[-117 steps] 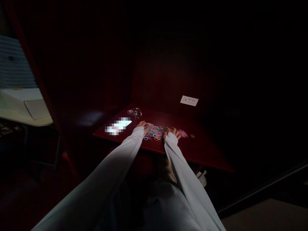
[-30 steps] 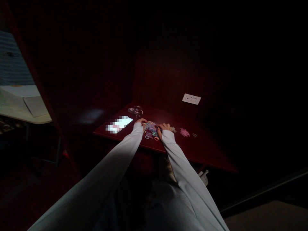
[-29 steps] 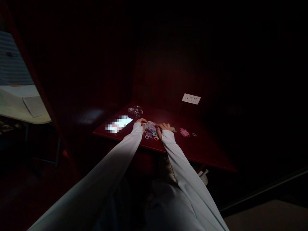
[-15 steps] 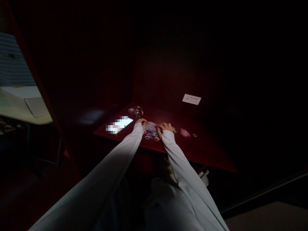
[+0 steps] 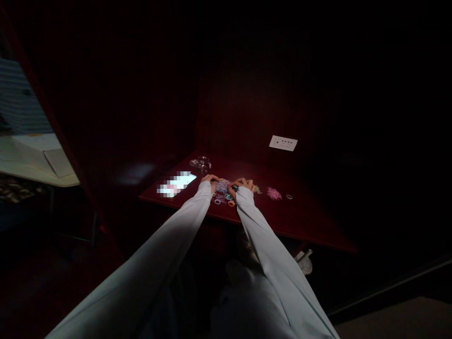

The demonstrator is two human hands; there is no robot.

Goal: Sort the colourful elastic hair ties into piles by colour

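Left hand [image 5: 209,181] and right hand [image 5: 243,185] are flanking one mixed band heap [image 5: 222,187], each grip's opening and hold unclear; one pink pile [image 5: 274,193] and one ring [image 5: 289,197] are lying rightward.

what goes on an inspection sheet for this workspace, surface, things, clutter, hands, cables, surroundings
Surface: dark red table, dimly lit.
Things: mixed pile of bands; pale pile, pink pile and lone ring to its right.
Clutter: lit phone and clear container, left side.
Hands: left hand and right hand both at the mixed pile; grip unclear.
Cables: nothing seen.
Surroundings: socket on the wall; white box on a side table at left.
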